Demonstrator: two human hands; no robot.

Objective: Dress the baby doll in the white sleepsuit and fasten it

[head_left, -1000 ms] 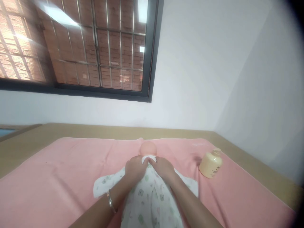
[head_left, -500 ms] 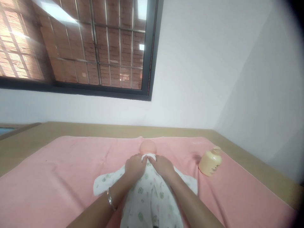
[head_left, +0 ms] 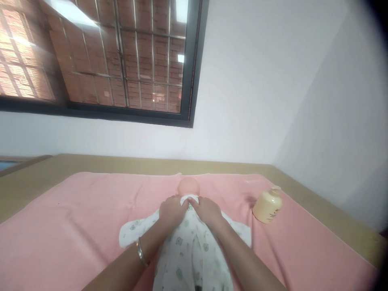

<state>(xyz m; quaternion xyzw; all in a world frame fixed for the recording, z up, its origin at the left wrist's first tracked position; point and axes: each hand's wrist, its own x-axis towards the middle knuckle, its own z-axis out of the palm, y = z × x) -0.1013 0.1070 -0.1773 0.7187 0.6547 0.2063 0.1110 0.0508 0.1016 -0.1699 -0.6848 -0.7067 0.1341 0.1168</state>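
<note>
Pale plastic baby doll in white printed garment lies on pink blanket. Both curled, the left hand and right hand pinch its collar at the neck; fastening it seemingly demands fine fingertip work.

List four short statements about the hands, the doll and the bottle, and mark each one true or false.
1. The left hand and right hand both rest on the doll's garment by its neck. True.
2. The yellow bottle stands upright left of the doll. False: it lies tipped over, right of the doll.
3. The doll lies on a pink towel. True.
4. The bracelet is on the right wrist. False: it is on the left wrist.
</note>
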